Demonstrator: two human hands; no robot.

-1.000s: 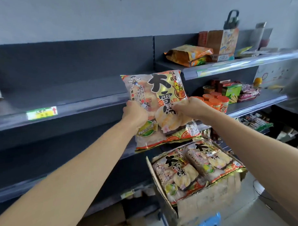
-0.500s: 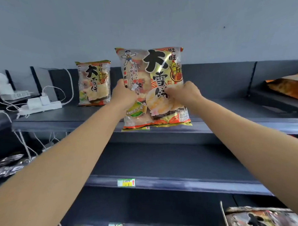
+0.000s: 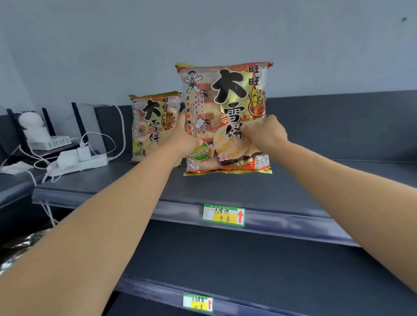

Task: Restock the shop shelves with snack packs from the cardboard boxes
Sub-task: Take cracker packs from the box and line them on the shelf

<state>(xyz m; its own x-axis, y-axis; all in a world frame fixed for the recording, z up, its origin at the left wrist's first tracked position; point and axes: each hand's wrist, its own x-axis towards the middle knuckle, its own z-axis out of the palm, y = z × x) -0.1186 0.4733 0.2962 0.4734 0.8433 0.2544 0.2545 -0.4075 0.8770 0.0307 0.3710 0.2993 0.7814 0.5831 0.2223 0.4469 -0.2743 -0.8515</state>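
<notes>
the left hand [image 3: 185, 139] and the held snack pack [image 3: 226, 98] cover the right edge and lower corner of the rear snack pack [image 3: 154, 122]. the lower price tag [image 3: 198, 303] has writing too blurred to read, and shiny wrapping [image 3: 14, 249] at the left edge is cut off.

White power strip [image 3: 81, 163] with adapters plugged in sat far left, white cables [image 3: 118, 128] looping off it. White router [image 3: 54, 143] with black antennas behind, round white device [image 3: 31, 121] just beside. Green-yellow price tag [image 3: 223, 215] lower down.
</notes>
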